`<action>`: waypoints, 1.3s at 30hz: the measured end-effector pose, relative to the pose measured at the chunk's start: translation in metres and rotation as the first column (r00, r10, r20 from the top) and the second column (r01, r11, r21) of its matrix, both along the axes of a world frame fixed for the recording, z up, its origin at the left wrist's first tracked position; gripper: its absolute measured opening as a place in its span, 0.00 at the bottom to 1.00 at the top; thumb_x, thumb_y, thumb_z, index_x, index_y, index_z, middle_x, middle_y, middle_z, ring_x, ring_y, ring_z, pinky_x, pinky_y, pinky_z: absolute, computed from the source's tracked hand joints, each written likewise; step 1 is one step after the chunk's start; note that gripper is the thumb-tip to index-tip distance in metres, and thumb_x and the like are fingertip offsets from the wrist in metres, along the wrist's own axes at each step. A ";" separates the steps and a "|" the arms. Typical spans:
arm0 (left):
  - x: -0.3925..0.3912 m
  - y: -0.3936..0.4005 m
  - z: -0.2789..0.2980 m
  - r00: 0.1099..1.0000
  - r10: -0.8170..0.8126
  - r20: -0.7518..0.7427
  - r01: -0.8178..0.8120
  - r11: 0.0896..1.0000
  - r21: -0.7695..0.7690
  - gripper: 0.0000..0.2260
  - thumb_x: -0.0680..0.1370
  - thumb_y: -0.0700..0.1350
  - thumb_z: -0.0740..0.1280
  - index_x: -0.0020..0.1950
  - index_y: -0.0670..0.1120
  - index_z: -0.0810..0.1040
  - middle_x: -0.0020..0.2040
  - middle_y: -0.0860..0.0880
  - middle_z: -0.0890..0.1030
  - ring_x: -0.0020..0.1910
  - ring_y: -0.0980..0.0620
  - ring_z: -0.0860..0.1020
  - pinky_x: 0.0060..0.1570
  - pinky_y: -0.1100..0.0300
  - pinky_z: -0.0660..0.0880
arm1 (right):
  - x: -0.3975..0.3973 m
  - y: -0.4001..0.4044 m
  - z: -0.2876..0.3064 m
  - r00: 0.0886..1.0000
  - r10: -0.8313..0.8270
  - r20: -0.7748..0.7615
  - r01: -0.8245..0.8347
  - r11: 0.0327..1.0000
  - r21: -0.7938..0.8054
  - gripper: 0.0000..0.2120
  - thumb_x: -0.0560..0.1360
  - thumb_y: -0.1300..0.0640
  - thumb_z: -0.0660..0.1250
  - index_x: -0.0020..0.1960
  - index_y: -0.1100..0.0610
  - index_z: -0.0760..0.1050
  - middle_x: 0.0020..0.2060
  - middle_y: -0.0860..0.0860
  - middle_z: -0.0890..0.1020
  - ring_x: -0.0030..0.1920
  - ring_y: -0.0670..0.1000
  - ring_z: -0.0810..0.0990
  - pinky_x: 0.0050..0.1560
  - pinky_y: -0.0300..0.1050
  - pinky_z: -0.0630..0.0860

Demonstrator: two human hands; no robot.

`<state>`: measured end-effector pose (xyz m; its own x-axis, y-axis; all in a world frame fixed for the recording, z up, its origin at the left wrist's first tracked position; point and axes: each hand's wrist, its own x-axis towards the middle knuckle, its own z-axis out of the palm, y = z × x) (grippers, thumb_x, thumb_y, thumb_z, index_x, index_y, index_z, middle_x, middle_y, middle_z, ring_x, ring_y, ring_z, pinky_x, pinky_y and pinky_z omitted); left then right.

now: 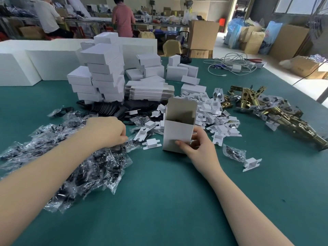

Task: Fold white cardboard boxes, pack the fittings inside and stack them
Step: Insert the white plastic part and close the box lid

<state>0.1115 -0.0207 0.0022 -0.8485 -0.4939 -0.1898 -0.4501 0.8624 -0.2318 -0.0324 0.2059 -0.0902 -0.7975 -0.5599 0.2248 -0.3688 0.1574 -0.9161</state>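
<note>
We are pinching a plastic fitting bag [124, 148] with left-hand fingers [122, 137] — the upright white box [177, 137], its long axis vertical, is standing at three o'clock, right-hand fingers [184, 145] gripping it.

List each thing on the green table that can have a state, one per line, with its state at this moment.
Box in hand: upright, top flap open, something dark inside.
Right hand: grips the box near its base.
Left hand: fingers curled, pinching at the plastic packets.
Stacked boxes: closed, piled in leaning columns.
Flat cardboard blanks: unfolded, stacked.
White inserts: loose heap.
Brass fittings: loose heap, unpacked.
</note>
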 end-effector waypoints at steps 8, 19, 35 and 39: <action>-0.010 0.010 -0.009 1.000 0.019 -0.025 -0.015 0.989 0.145 0.07 0.74 0.58 0.69 0.45 0.57 0.76 0.48 0.59 0.81 0.48 0.56 0.78 0.44 0.59 0.75 | 0.000 0.000 0.000 1.000 0.002 0.001 -0.002 1.000 0.012 0.18 0.70 0.47 0.76 0.53 0.34 0.72 0.43 0.41 0.81 0.37 0.41 0.75 0.39 0.32 0.71; -0.018 -0.003 -0.010 0.999 0.037 0.023 -0.040 0.986 0.159 0.19 0.79 0.48 0.67 0.70 0.51 0.73 0.61 0.51 0.79 0.57 0.49 0.78 0.57 0.50 0.78 | -0.001 0.000 -0.001 1.000 0.002 0.018 -0.002 1.000 0.011 0.18 0.70 0.47 0.76 0.55 0.35 0.73 0.44 0.41 0.81 0.37 0.41 0.75 0.41 0.34 0.73; -0.023 0.053 0.065 0.545 -0.089 -0.834 0.564 0.774 0.286 0.08 0.74 0.52 0.73 0.52 0.56 0.81 0.40 0.65 0.82 0.42 0.68 0.79 0.43 0.77 0.71 | 0.000 0.001 0.001 0.999 0.002 0.037 -0.002 1.000 0.008 0.17 0.70 0.49 0.76 0.55 0.37 0.74 0.42 0.41 0.81 0.34 0.41 0.73 0.39 0.34 0.72; -0.048 0.077 0.051 0.629 -0.330 -0.704 0.577 0.805 0.138 0.04 0.76 0.45 0.72 0.50 0.52 0.82 0.45 0.58 0.82 0.43 0.61 0.78 0.43 0.69 0.74 | 0.002 0.002 0.002 1.000 0.000 0.024 0.000 1.000 0.019 0.18 0.70 0.49 0.76 0.56 0.39 0.74 0.44 0.42 0.82 0.36 0.41 0.75 0.40 0.34 0.73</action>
<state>0.0631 0.0559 0.0536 -0.9176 -0.0240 0.3967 0.0935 0.9571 0.2743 -0.0301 0.2077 -0.0884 -0.8026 -0.5638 0.1949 -0.3466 0.1749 -0.9215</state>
